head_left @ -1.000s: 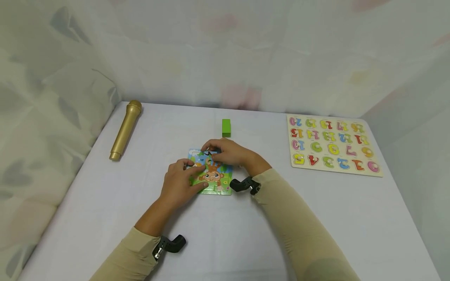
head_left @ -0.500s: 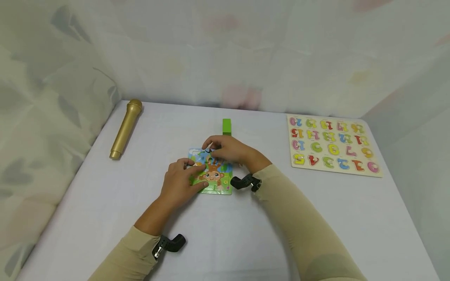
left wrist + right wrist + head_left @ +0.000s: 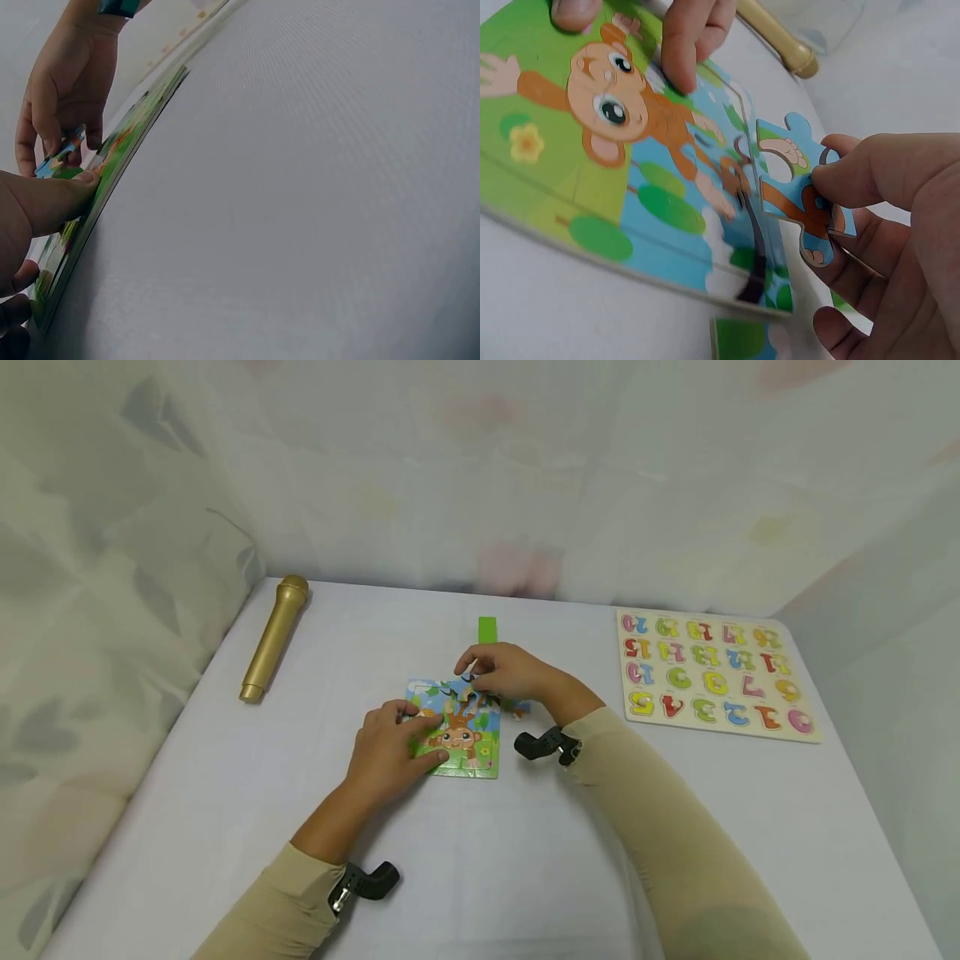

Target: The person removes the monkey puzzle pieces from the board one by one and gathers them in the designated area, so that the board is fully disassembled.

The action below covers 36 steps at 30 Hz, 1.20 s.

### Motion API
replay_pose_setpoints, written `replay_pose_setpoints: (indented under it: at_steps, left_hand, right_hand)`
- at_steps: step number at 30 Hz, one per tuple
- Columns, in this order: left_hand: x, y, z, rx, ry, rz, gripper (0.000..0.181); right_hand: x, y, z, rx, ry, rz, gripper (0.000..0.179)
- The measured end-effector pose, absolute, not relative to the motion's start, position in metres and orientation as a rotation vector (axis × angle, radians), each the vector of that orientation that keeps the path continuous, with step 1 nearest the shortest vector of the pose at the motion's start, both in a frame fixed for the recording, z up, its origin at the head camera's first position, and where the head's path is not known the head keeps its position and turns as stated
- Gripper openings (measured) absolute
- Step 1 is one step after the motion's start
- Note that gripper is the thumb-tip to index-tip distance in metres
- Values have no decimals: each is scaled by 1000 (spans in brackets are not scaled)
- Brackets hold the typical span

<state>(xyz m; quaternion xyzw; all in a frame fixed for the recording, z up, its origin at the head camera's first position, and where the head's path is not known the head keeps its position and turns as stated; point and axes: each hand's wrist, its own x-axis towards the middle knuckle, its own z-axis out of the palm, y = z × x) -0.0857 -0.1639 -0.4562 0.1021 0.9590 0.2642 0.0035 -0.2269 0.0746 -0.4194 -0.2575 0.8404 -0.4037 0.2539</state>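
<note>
A monkey jigsaw puzzle (image 3: 465,745) in its tray lies at the middle of the white table. My left hand (image 3: 420,739) rests on the puzzle's left part, its fingers straight and pressing the picture (image 3: 615,135). My right hand (image 3: 474,675) is at the puzzle's far right corner and pinches one blue and brown puzzle piece (image 3: 802,202) between thumb and fingers. The piece is tilted up off the tray. In the left wrist view the puzzle edge (image 3: 112,165) shows side on, with the pinched piece (image 3: 64,154) just above it.
A green block (image 3: 487,631) stands just beyond the right hand. A gold toy microphone (image 3: 273,639) lies at the far left. A number peg board (image 3: 716,675) sits at the far right. Curtain walls close in the table's back and sides.
My right hand has moved right and farther away, lifting the piece off the puzzle's top. The left hand has stayed on the puzzle.
</note>
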Motion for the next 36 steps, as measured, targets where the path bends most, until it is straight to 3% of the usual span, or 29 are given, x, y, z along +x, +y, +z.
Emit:
replay_pose_setpoints:
  at_steps: [36]
  left_hand:
    - [-86,-166,-459,293,3003,829,55]
  right_hand:
    - [-218,167,-416,-529,2349,-1101,25]
